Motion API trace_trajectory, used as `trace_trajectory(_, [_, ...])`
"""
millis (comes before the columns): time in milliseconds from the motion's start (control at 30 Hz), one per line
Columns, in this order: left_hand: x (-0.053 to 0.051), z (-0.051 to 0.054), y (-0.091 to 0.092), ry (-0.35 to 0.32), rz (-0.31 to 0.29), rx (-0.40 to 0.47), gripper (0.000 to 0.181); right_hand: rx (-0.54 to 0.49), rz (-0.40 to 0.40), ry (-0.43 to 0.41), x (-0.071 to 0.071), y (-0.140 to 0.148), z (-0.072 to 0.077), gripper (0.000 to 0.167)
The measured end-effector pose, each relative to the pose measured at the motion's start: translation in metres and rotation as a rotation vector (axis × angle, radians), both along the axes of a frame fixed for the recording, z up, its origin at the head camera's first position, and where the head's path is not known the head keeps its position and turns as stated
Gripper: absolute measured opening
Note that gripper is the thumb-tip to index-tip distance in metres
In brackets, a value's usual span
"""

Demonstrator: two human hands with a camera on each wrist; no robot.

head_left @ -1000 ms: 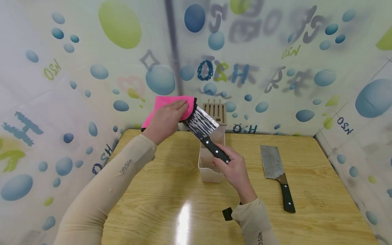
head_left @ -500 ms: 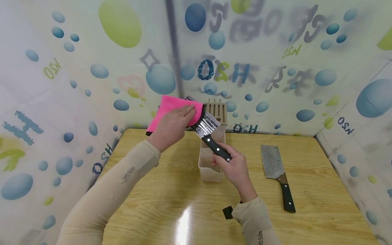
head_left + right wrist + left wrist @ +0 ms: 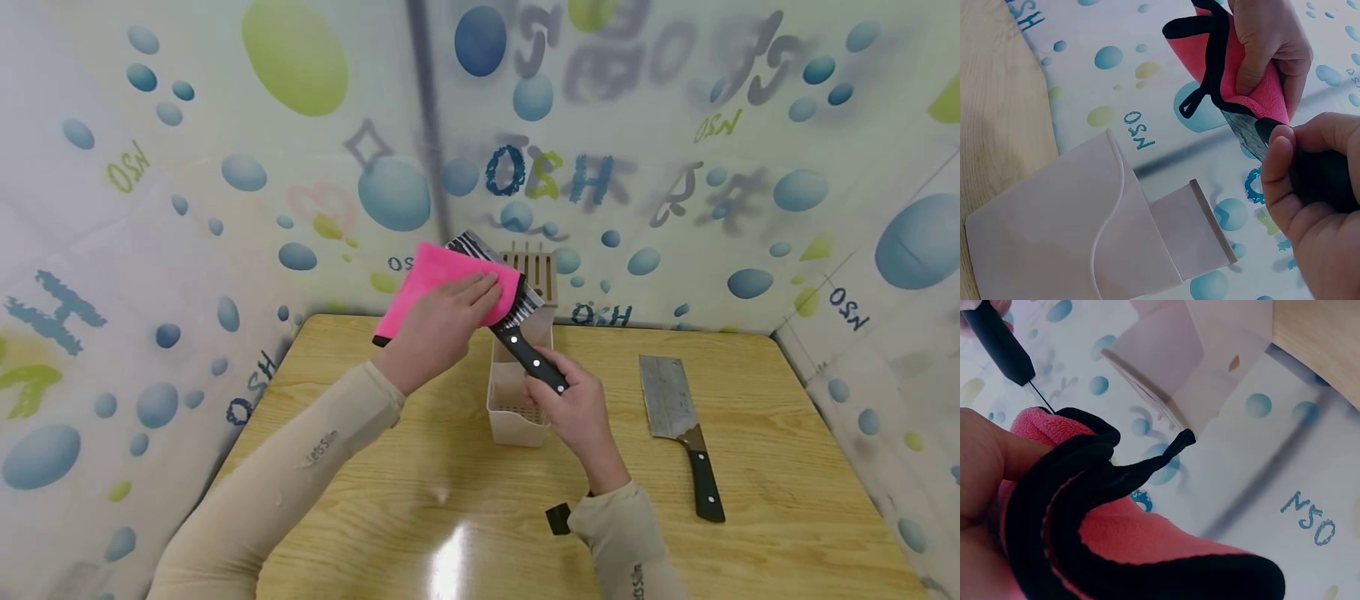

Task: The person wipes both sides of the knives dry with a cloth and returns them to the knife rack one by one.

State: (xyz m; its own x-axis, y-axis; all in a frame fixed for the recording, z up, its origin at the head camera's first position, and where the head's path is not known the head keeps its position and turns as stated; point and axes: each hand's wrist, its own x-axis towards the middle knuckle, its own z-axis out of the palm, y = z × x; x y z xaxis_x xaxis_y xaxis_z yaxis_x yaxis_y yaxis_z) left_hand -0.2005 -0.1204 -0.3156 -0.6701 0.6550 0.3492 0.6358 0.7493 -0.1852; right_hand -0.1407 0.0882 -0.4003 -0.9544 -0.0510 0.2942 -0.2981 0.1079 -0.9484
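Knife [image 3: 525, 351]: held raised at centre of frame, in front of the pale holder [image 3: 517, 429]; long axis diagonal, blade [image 3: 522, 310] toward upper left, handle [image 3: 536, 362] toward lower right. Handle gripped in curled fingers of right hand [image 3: 573, 400]. Pink cloth [image 3: 450, 271] folded over blade, pinched between thumb and fingers of left hand [image 3: 438, 332]. Step, as judged: blade being wiped. Next stroke: steady handle, fingers clear of the edge seem called for.

Room beneath left hand [image 3: 435, 333] — holder [image 3: 517, 429] blocks right.
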Motion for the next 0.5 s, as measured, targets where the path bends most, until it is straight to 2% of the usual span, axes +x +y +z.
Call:
trace_trajectory(167, [0.006, -0.005, 0.003, 0.033, -0.027, -0.016, 0.055, 0.023, -0.013, 0.013, -0.001, 0.001, 0.000, 0.035])
trace_trajectory(500, [0.013, -0.008, 0.008, 0.031, -0.051, -0.009, 0.053, 0.068, -0.031, 0.011, -0.002, 0.002, 0.000, 0.036])
